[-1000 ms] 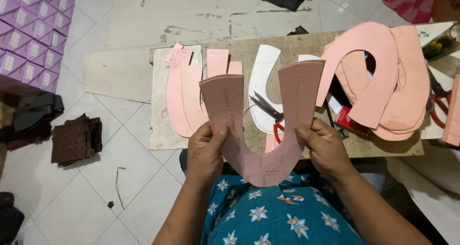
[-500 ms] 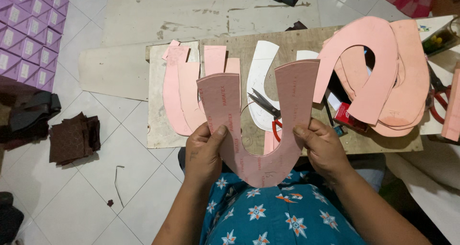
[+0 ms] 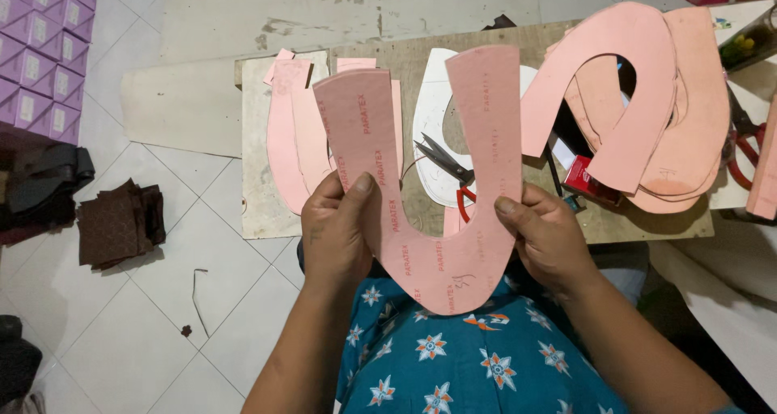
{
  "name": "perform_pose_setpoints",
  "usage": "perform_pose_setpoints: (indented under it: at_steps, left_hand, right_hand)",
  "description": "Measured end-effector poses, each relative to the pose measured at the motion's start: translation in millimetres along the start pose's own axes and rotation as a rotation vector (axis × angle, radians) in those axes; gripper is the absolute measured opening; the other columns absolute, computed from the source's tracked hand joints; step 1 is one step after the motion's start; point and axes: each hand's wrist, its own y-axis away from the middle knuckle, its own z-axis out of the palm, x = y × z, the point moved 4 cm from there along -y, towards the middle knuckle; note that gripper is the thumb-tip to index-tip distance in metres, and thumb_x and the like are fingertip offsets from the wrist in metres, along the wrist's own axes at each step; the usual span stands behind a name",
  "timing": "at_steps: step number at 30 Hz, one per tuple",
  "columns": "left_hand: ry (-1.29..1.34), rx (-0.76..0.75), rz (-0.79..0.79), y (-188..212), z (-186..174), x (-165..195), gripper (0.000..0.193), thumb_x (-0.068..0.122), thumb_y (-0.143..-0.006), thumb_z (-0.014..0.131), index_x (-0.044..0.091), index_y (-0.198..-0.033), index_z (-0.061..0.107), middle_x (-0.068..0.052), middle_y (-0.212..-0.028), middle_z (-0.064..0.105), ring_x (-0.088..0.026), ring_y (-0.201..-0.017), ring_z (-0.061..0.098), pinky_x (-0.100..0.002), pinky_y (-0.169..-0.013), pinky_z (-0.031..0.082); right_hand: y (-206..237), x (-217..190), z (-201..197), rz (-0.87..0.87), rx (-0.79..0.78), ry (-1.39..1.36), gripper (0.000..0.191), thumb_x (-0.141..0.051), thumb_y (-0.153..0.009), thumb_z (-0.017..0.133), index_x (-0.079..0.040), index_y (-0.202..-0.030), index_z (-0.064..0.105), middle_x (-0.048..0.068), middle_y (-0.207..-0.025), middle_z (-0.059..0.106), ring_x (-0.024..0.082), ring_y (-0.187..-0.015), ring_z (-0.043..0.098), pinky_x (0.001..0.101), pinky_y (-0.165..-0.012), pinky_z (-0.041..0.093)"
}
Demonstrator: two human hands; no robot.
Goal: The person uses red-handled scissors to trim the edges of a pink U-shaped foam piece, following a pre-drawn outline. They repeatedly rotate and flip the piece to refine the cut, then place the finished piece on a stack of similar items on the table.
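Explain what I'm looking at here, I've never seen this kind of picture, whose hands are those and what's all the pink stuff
The picture comes from a camera worn on a person's head, looking down, so the two bare hands are the wearer's own. No machine is involved. The left hand and the right hand each grip one side of a pink U-shaped board piece, held up above the lap, thumbs on its front. Beyond it lies a low wooden board on the tiled floor. On the board are more pink cut pieces, a larger stack of curved pink pieces, a white curved piece and scissors with red handles. On the floor to the left sit purple boxes and a folded brown stack.
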Motion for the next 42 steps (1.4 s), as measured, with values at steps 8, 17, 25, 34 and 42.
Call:
perform_pose_setpoints:
  at_steps: [8,17,25,34,42]
  left_hand:
    - [-0.053,-0.061,-0.078,16,32,18,0.033,0.013,-0.099,0.066,-0.010,-0.122,0.063,-0.022,-0.113,0.073,-0.024,-0.099,0.072,-0.038,-0.089,0.060]
    - [-0.229,-0.259,-0.094,48,59,14,0.035,0.015,-0.101,0.065,-0.009,-0.127,0.060,-0.021,-0.114,0.076,-0.025,-0.106,0.073,-0.040,-0.095,0.062]
    - [-0.150,-0.263,-0.104,46,56,10,0.040,0.016,-0.099,0.064,-0.008,-0.129,0.055,-0.021,-0.108,0.075,-0.026,-0.104,0.074,-0.041,-0.090,0.064]
    - [-0.190,-0.265,-0.106,44,46,7,0.033,0.016,-0.099,0.064,-0.007,-0.122,0.060,-0.019,-0.107,0.075,-0.025,-0.105,0.073,-0.041,-0.094,0.061]
    - [-0.275,-0.292,-0.256,32,14,-13,0.029,0.015,-0.095,0.066,-0.005,-0.116,0.068,-0.018,-0.106,0.076,-0.025,-0.103,0.072,-0.040,-0.094,0.057]
  right_hand:
    - [16,-26,2,-0.163,0.026,-0.024,0.023,-0.007,-0.108,0.059,0.010,-0.123,0.063,0.018,-0.110,0.069,0.021,-0.096,0.069,0.0371,-0.090,0.059]
    - [32,-46,7,-0.294,0.057,0.012,0.022,-0.010,-0.107,0.055,0.007,-0.120,0.061,0.016,-0.108,0.070,0.019,-0.098,0.071,0.0361,-0.090,0.061]
    - [35,-47,14,-0.326,0.018,-0.001,0.021,-0.010,-0.109,0.055,0.009,-0.117,0.062,0.018,-0.106,0.070,0.019,-0.097,0.071,0.0346,-0.089,0.061]
    - [25,-36,4,-0.306,0.022,-0.046,0.017,-0.006,-0.108,0.056,0.007,-0.115,0.062,0.015,-0.107,0.069,0.019,-0.096,0.070,0.0358,-0.089,0.060]
    - [15,-42,-2,-0.312,0.030,-0.087,0.016,-0.001,-0.101,0.060,0.004,-0.115,0.065,0.012,-0.112,0.070,0.019,-0.104,0.068,0.0354,-0.098,0.055]
